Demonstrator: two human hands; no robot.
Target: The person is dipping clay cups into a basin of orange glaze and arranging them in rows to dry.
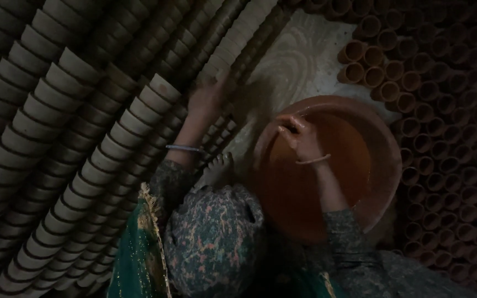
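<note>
My left hand reaches out, blurred, to the ends of long rows of pale unfired clay cups lying stacked on their sides. It touches the cups at a row's end, but its grip is not clear. My right hand hangs over a wide orange-brown clay basin holding reddish liquid. Its fingers are curled together near the basin's far rim, and whatever is inside them is hidden. Both wrists carry thin bangles.
Reddish-brown clay cups stand upright, packed together, to the right of and behind the basin. A patch of pale floor shows between the two groups. My knee in patterned cloth and my bare foot lie between my arms.
</note>
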